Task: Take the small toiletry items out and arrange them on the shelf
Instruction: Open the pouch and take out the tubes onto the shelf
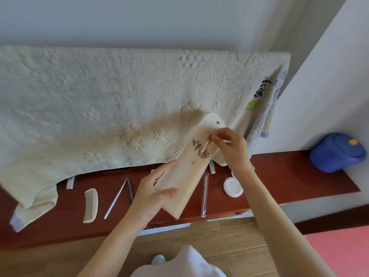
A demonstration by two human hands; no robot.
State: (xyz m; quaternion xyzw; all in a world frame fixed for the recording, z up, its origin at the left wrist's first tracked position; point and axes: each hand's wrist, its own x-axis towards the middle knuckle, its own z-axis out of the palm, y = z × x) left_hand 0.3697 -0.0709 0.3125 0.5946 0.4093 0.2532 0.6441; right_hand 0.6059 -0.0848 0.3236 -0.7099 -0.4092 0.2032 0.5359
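- The left hand [154, 188] grips the cream pouch [185, 176] above the red shelf [279, 176], near the comb [90, 204].
- The right hand [231, 148] pinches one thin tool [205, 145] at the pouch's open mouth.
- Risk: its neighbours may snag and spill out.

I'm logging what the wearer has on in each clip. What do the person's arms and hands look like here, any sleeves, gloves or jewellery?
Both forearms are bare up to the frame edge, no sleeves showing. The left hand and right hand wear no gloves, and no rings, watch or bracelets are visible. Nails look short and unpainted, though blur limits detail.
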